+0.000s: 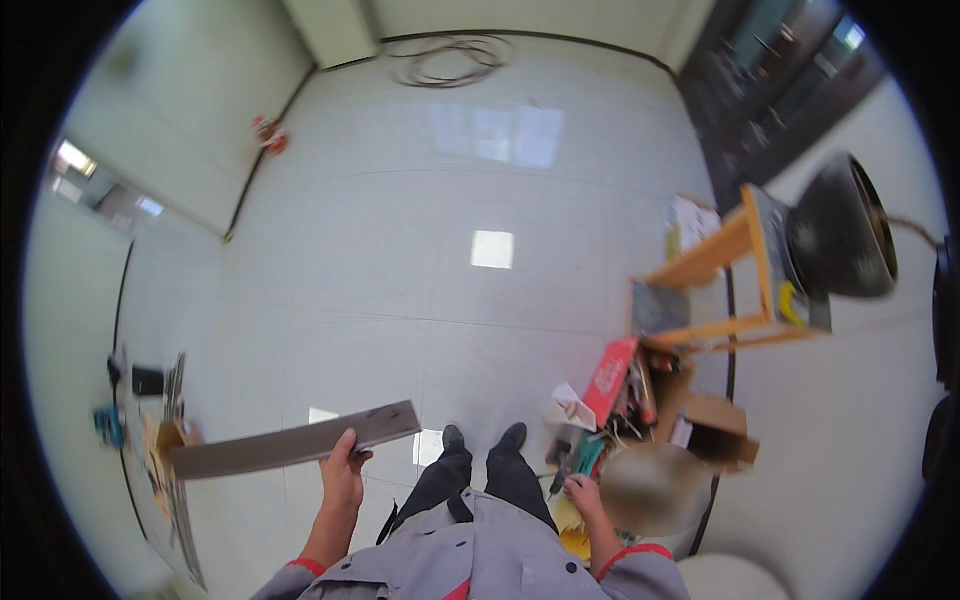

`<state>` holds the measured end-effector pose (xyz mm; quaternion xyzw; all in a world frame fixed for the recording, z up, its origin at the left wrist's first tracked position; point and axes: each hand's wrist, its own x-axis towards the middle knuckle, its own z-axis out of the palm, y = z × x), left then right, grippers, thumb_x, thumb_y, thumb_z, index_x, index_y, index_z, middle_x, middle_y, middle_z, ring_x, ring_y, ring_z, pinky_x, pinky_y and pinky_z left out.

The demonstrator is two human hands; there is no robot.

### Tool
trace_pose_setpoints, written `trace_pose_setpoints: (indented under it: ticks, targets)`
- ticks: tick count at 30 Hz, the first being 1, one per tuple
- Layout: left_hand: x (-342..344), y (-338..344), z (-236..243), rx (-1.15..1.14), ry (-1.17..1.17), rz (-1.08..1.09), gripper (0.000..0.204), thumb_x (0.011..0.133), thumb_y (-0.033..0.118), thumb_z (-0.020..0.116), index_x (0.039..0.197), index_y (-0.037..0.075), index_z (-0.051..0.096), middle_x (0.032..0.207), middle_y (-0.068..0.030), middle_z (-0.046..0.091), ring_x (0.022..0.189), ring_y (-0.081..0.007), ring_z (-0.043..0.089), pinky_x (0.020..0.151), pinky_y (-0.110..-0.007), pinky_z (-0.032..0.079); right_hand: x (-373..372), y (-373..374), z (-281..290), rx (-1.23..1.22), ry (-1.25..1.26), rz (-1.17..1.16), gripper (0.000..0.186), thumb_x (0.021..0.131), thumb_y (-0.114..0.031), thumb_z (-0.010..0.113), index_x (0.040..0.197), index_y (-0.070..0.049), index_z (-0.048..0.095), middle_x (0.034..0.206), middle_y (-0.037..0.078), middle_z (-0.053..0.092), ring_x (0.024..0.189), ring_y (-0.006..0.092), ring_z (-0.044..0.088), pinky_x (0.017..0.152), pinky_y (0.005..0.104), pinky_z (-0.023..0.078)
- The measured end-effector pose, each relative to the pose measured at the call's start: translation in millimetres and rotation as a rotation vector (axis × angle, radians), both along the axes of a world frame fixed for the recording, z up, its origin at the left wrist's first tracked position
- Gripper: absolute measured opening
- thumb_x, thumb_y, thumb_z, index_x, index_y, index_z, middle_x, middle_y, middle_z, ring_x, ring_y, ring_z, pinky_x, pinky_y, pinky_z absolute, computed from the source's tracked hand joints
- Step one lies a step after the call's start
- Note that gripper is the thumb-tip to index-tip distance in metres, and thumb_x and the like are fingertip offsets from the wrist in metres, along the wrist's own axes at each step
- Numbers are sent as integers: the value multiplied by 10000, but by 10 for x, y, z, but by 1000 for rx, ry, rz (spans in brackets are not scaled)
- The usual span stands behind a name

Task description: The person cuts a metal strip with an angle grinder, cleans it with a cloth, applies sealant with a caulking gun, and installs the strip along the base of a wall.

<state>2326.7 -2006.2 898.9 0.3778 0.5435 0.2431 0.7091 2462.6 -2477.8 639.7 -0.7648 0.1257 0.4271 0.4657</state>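
My left hand (345, 473) is closed round the lower edge of a long, flat brown-grey strip (260, 448), like a length of skirting board. The strip is held out to the left above the floor, its right end a little higher. My right hand (583, 492) is low on the right, fingers curled together beside a dark, slim tool-like thing (559, 480). What exactly those fingers grip is too small to make out. Just beyond this hand lies a green item (588, 455) at the edge of the piled tools.
On the right, a red box (610, 380) and cardboard boxes (722, 432) hold tools, near a round bucket (652, 488). A wooden step stool (745, 255) bears a dark, bowl-shaped object (840, 228). More strips (180, 510) lie far left. A coiled hose or cable (455, 62) lies at the back.
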Motion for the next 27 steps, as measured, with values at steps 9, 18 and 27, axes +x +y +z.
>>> trace_pose_setpoints:
  ticks: [9,18,27]
  targets:
    - [-208,580,866,185,-221,231,150,913,143,689,1055,112,655,989,-23,691,878,-139,664,657,-312,560,736,406,123,7,0,178,248,921,-158,634,1108,2,658,846,55,668,727,138,646,578,267,508]
    - [-1447,1783,1026,317,-253,314,172,895,157,712,1035,66,670,974,-48,690,870,-156,668,681,-336,580,627,2010,-2,173,-232,483,254,920,-161,635,1100,16,658,912,81,674,765,170,673,615,299,554]
    - [-3038,3088,732,354,-124,578,222,885,145,725,1057,31,644,979,-80,675,859,-194,669,681,-343,575,-401,5000,1072,1,-127,838,310,907,-159,624,1134,43,683,947,140,721,827,210,713,707,327,588]
